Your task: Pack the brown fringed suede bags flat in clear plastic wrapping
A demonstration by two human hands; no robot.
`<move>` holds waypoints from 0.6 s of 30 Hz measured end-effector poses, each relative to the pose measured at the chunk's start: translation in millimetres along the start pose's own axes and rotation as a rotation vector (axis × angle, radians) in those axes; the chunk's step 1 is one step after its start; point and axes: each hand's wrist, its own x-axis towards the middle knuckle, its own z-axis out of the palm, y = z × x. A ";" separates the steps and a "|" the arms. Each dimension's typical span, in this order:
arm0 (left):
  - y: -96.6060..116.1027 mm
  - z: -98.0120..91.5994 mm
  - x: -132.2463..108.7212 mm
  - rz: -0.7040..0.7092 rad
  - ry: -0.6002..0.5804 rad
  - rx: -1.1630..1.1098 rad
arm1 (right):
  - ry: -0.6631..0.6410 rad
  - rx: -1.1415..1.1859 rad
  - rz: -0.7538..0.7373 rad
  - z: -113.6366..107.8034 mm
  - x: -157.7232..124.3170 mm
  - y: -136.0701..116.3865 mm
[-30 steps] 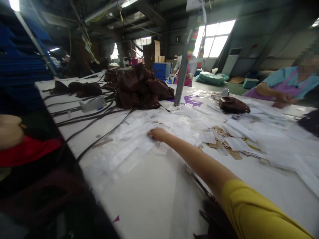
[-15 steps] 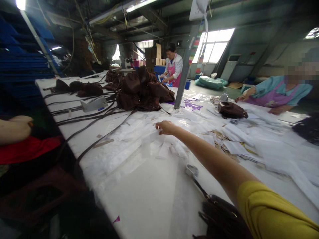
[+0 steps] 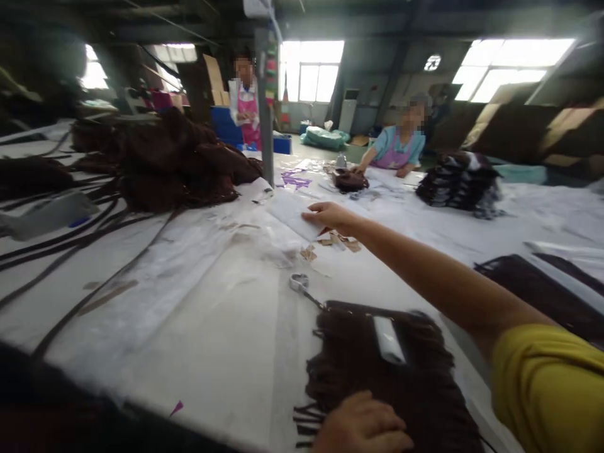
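Observation:
My right hand (image 3: 330,217) reaches out over the table with its fingers closed on a thin white sheet (image 3: 290,212), either paper or plastic film. Under the near edge of my view, my left hand (image 3: 363,428) shows only in part, its fingers bent against a dark brown fringed bag (image 3: 377,371). A small white strip (image 3: 389,340) lies on top of that bag. From its upper left corner a short strap runs to a pale, wrapped ring-shaped piece (image 3: 299,283) on the tabletop.
Brown bags (image 3: 179,163) are heaped at the left with long straps trailing. A metal post (image 3: 267,113) rises from the white table (image 3: 226,340). Beyond stand two co-workers, one in blue sleeves (image 3: 384,141). Dark fringed pieces (image 3: 457,182) and another dark bag (image 3: 542,289) lie right.
My view has swung to the right. My right hand now grips a white sheet. The fringed bag shows more fully, and my left hand has come into view on it.

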 end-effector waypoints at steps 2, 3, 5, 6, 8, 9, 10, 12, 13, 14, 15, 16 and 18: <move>0.5 2.0 -1.2 0.128 0.086 0.212 | -0.155 -0.068 0.148 -17.7 -41.3 15.5; 2.6 1.1 -2.5 0.185 0.139 0.306 | -0.232 -0.108 0.211 -25.5 -60.7 21.9; 10.5 -3.7 -5.9 0.238 0.208 0.407 | -0.304 -0.143 0.285 -39.4 -95.4 31.6; 15.6 -7.0 -7.7 0.243 0.211 0.433 | -0.288 -0.146 0.287 -45.6 -111.1 34.9; 25.9 -13.2 -10.7 0.252 0.169 0.503 | -0.199 -0.193 0.217 -55.8 -141.9 39.5; 30.1 -15.6 -12.0 0.264 0.139 0.552 | -0.123 -0.218 0.155 -59.4 -158.3 41.1; 33.4 -17.5 -13.2 0.275 0.111 0.611 | -0.035 -0.224 0.084 -61.4 -176.1 42.4; 36.2 -19.4 -15.9 0.293 0.082 0.742 | 0.123 -0.132 -0.048 -59.6 -217.3 44.0; 35.8 -19.8 -17.4 0.299 0.076 0.802 | 0.180 -0.046 -0.093 -55.5 -240.7 44.0; 34.4 -20.1 -18.8 0.309 0.065 0.854 | 0.219 0.049 -0.134 -49.0 -265.6 43.3; 32.1 -20.7 -20.2 0.317 0.048 0.894 | 0.238 0.121 -0.171 -40.1 -291.3 42.0; 29.3 -21.8 -21.2 0.326 0.030 0.917 | 0.278 0.149 -0.207 -28.8 -317.2 40.2; 23.1 -26.3 -21.4 0.333 -0.018 0.898 | 0.358 0.092 -0.264 0.8 -365.7 36.4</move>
